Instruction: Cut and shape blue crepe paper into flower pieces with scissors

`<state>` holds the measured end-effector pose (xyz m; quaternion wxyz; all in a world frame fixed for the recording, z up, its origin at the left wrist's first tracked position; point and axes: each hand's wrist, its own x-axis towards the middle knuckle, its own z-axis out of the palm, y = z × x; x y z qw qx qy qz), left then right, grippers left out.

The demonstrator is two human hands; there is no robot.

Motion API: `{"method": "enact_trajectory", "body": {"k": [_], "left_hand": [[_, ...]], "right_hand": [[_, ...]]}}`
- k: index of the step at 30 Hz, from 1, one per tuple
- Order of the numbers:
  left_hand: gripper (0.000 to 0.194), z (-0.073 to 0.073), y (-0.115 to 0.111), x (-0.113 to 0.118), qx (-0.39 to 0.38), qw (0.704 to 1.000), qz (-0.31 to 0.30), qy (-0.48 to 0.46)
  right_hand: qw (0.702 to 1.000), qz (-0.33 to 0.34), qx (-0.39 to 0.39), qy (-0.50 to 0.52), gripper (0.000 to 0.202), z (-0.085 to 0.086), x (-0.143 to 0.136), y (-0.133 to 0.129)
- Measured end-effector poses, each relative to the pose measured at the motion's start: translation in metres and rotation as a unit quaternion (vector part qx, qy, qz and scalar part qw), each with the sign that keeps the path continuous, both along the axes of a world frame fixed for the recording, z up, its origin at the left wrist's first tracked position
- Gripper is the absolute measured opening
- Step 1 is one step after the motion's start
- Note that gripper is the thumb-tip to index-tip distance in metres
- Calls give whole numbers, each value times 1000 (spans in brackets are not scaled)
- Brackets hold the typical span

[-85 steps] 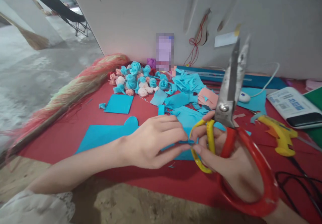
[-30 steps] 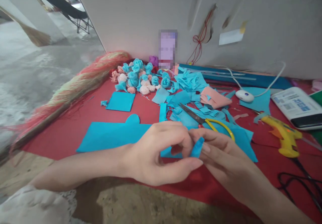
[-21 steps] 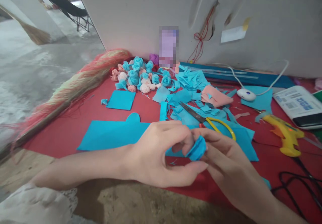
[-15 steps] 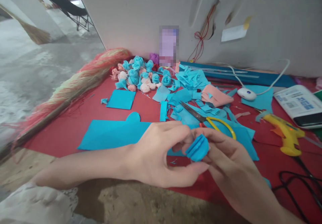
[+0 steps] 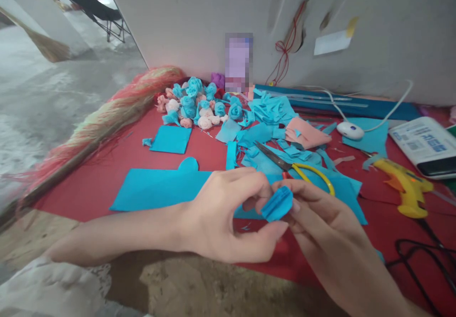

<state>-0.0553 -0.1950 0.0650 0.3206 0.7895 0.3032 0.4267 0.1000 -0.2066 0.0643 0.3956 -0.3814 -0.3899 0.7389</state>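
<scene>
A small piece of blue crepe paper (image 5: 277, 204), with a rounded edge and pleat-like folds, is held up between my two hands above the near edge of the table. My right hand (image 5: 320, 222) pinches its right side between thumb and fingers. Curled round the left side is my left hand (image 5: 231, 217), its fingertips at the paper's edge and its thumb just below. Part of the fingertips is hidden behind the paper. Beneath my hands lies a long blue paper sheet (image 5: 160, 189) with a rounded blue piece (image 5: 188, 165) at its far edge. Yellow-handled scissors (image 5: 278, 158) lie just beyond.
Blue, pink and white paper roses (image 5: 194, 103) are heaped at the back left, beside blue scraps (image 5: 272, 110). A folded blue square (image 5: 171, 139) lies nearer. On the right are a yellow glue gun (image 5: 406, 184) and its black cord. A fringed broom (image 5: 117, 103) borders the left.
The blue paper has shifted slightly left and up and turned a little in my fingers. My left thumb has drawn back slightly to the left. Both hands stay around the paper.
</scene>
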Motion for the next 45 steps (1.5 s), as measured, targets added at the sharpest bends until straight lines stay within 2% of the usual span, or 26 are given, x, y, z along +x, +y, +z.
{"method": "enact_trajectory", "body": {"k": [11,20,23,27,30,35,40,42,45], "left_hand": [[28,1,1,0,16,1000,25,-6],[26,0,0,0,0,1000,29,-2],[24,0,0,-1,-9,1000,15,-21],[24,1,1,0,-41,998,-12,-45],[23,0,1,0,-33,998,-16,-55],[15,2,2,-1,11,998,-12,-65],[8,4,2,-3,22,997,-16,-74],[6,4,3,-4,27,996,-27,-86],[5,4,4,-5,38,996,-31,-80]], "right_hand": [[997,-27,52,-43,6,-3,-2,-1],[986,-33,150,-66,8,-5,3,-6],[981,-49,174,-74,9,-6,2,-6],[971,-34,217,-99,13,-6,2,-7],[963,-45,239,-118,14,-5,1,-8],[942,-85,285,-156,13,0,1,-10],[933,-94,289,-191,9,4,3,-10],[917,-100,306,-237,7,7,3,-9],[872,-89,367,-313,8,13,5,-7]]}}
